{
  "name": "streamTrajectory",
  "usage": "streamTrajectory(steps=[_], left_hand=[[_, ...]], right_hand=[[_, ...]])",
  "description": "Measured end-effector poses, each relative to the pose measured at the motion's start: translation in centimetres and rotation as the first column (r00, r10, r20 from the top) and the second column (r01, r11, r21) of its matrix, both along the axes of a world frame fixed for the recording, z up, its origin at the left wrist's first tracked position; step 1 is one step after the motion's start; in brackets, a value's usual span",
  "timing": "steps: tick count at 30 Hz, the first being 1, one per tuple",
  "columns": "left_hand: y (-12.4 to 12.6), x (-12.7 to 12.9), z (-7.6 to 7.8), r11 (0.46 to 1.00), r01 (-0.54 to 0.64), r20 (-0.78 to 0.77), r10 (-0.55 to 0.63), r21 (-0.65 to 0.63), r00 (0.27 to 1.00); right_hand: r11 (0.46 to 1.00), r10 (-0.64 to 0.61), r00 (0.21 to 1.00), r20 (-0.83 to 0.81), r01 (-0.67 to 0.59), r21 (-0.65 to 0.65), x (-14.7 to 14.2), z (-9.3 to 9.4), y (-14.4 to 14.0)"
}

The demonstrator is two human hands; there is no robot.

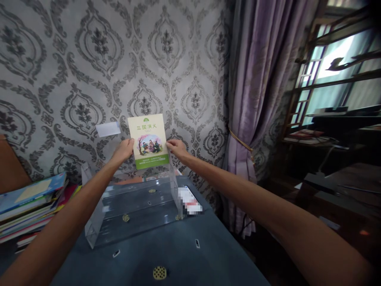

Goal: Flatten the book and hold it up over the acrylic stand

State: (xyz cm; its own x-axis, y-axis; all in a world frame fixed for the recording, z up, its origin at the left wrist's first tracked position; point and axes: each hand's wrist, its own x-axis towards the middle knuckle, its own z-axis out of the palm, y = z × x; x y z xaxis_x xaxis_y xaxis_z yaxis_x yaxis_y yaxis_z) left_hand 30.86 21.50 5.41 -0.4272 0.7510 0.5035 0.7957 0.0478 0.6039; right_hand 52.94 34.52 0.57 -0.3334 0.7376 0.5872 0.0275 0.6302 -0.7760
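A cream book (149, 127) with a green band and a picture of seated figures on its cover is held up, nearly upright, in front of the wall. My left hand (125, 150) grips its left edge, and my right hand (176, 147) pinches its right edge. Below the book, a clear plastic rack (95, 222) with upright side panels stands on the dark blue table cover (178, 258). Some flat printed items (131, 180) lie behind the rack, partly hidden.
Left of the rack rises a stack of books (32, 198). A phone (190, 200) lies by the rack's right panel. A white label (107, 129) is on the patterned wall (190, 51). Purple curtain (253, 99) hangs at the right, beside wooden shelving (309, 91).
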Motion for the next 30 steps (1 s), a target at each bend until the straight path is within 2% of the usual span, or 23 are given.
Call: streamTrajectory(steps=[6,11,17,30], left_hand=[[-0.8,0.3,-0.2,0.995,0.102,0.085,-0.101,-0.009,0.991],[-1.4,0.5,-0.2,0.983,0.181,0.114,-0.183,0.031,0.976],[-1.4,0.1,-0.3,0.978,0.197,0.114,-0.204,0.067,0.972],[-1.3,0.3,0.0,0.971,0.236,0.152,-0.229,-0.027,0.961]], right_hand=[[0.998,0.054,0.998,-0.03,-0.055,-0.027,0.3,0.0,-0.3],[0.996,0.088,0.994,-0.062,-0.089,-0.025,-0.2,0.2,-0.1],[0.993,0.112,0.988,-0.107,-0.115,-0.019,-0.8,0.3,0.2],[0.988,0.133,0.988,-0.074,-0.137,-0.065,-0.7,0.5,0.6]])
